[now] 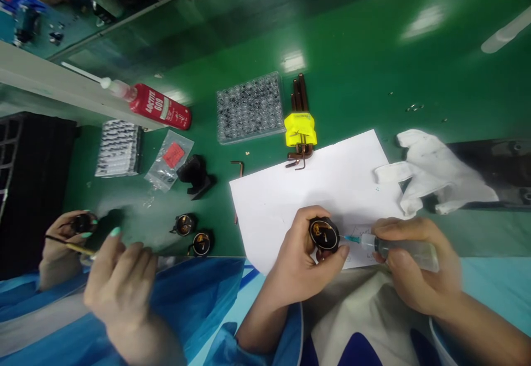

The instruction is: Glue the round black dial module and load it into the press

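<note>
Black motor [324, 234] between hands — left [299, 261], right [415, 269].

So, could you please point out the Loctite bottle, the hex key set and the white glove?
Loctite bottle [160, 106], head view, red body.
Hex key set [300, 128], head view, yellow holder.
White glove [435, 172], head view, palm.

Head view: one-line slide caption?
Left hand holds small black motor; right hand aims syringe at it over white paper.

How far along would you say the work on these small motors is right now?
In hand: the left hand holds one motor while the right hand brings a syringe tip to it. Two more motors sit on the green table; whether finished or waiting, I cannot tell.
</note>
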Tool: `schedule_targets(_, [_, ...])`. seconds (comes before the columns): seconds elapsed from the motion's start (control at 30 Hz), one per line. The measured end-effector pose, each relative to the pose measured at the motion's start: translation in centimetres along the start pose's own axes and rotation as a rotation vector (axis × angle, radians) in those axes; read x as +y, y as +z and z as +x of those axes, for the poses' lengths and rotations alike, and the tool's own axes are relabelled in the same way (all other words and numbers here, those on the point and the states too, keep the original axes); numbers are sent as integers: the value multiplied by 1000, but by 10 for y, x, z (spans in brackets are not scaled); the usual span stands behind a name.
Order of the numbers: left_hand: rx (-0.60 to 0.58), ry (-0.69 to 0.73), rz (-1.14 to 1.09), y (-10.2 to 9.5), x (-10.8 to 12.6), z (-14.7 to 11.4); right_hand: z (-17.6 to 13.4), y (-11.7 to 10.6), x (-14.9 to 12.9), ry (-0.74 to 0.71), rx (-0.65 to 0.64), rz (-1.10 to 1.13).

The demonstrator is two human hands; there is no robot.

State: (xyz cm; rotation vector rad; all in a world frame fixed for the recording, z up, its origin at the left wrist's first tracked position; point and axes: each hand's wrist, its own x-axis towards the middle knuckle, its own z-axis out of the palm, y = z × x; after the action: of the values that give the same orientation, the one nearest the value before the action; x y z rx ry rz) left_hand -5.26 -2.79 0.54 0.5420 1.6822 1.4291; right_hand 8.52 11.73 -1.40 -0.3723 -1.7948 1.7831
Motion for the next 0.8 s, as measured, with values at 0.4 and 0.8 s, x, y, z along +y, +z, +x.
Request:
schedule_targets(0.4, [-3,-48,20,-1,-1,-3,-2,-1,1,58,-27,-45])
schedule_targets(0.8, [-60,-54,7,-8,-1,-3,0,-3,-1,45,-35,-53])
